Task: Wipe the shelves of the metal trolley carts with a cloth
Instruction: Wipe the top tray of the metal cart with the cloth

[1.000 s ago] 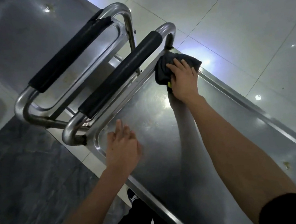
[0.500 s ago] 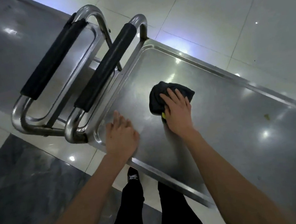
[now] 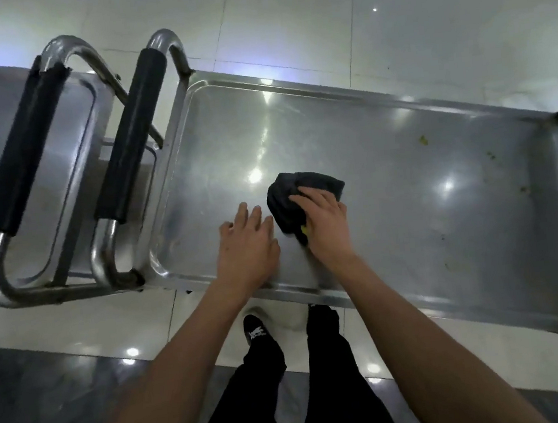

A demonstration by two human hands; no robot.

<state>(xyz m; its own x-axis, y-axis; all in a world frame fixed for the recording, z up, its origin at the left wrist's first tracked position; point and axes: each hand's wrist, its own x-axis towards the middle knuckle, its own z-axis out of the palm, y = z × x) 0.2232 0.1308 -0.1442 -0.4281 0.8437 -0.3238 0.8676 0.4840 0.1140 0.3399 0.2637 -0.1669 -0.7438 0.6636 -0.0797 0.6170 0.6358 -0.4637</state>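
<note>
We are mid-wipe on the top shelf [image 3: 385,152], right hand [image 3: 327,227] pressing the bunched cloth [image 3: 289,193] near its left end, left hand [image 3: 246,245] flat and released beside it (specks [image 3: 423,140] remain rightward, likely the next stroke).

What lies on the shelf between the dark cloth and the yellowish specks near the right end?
Head view: only bare, shiny metal shelf separates the dark crumpled cloth from the yellowish specks.
</note>
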